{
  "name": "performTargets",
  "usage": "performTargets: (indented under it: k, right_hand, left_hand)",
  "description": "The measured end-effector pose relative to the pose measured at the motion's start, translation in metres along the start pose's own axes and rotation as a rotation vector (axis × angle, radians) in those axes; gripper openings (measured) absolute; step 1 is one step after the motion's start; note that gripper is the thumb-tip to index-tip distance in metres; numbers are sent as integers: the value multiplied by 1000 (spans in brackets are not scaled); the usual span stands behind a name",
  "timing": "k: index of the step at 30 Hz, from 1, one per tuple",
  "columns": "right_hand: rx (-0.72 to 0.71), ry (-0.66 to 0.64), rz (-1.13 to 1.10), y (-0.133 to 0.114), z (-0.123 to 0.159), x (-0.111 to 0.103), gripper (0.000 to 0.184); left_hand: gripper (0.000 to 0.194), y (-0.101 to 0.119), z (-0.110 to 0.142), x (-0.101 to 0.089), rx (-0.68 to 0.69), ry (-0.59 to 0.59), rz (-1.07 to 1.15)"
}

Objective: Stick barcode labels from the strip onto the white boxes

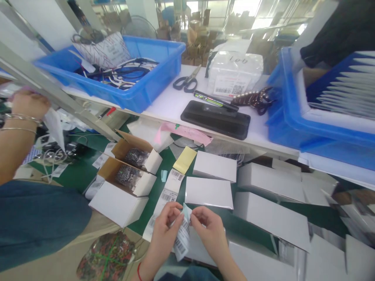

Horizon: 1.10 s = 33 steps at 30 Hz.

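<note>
In the head view, we hold a printed label piece (pixel 183 239) over the near edge of the bench (pixel 167 158). Our left hand (pixel 166 223) pinches it between thumb and fingers, and our right hand (pixel 208 223), nearly closed, pinches its top corner. A longer label strip (pixel 166 198) runs away from that edge, beside a white box (pixel 209 192). An uneven pull could tear or crease the paper — and any exposed adhesive might cling to our fingertips, or the dangling end could fold onto itself.
</note>
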State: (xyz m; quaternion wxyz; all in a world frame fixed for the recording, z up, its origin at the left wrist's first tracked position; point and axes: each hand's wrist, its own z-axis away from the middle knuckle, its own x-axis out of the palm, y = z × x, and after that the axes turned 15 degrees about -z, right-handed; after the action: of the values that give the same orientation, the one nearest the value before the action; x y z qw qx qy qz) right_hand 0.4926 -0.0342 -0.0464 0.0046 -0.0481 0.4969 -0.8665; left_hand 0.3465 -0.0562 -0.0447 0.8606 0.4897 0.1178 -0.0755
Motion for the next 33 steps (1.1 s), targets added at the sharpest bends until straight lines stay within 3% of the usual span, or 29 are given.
performTargets:
  k: [4, 9, 16, 19, 22, 24, 26, 29, 33]
  right_hand:
    - [69, 31, -92, -1, -9, -7, 18]
    - [54, 88, -138, -8, -19, -17, 23]
    - [-29, 220, -64, -5, -30, -40, 25]
    - [-220, 280, 163, -4, -28, -43, 21]
    - [-645, 215, 491, -6, -24, -39, 16]
    - [-918, 131, 674, -8, -21, -34, 16]
    - [-1094, 78, 809, -8, -19, -30, 15]
    - [-1208, 15, 943, -5, -16, -29, 12]
    - [-1238, -73, 1047, 1, -13, -30, 11]
  left_hand:
    - [18, 3, -9, -4, 87, -46, -131]
    - [15, 7, -18, -10, 96, -51, -188]
    - [17, -13, -31, -15, 80, -30, -400]
    - [17, -22, -36, -11, 26, -40, -502]
    - [18, -18, -39, -5, -32, -72, -517]
    - [33, -7, -40, -2, -39, -132, -492]
    - [48, 6, -40, -1, -14, -219, -401]
    - [50, 22, -39, 1, 15, -291, -235]
    - [39, 23, -37, 6, -70, -278, -93]
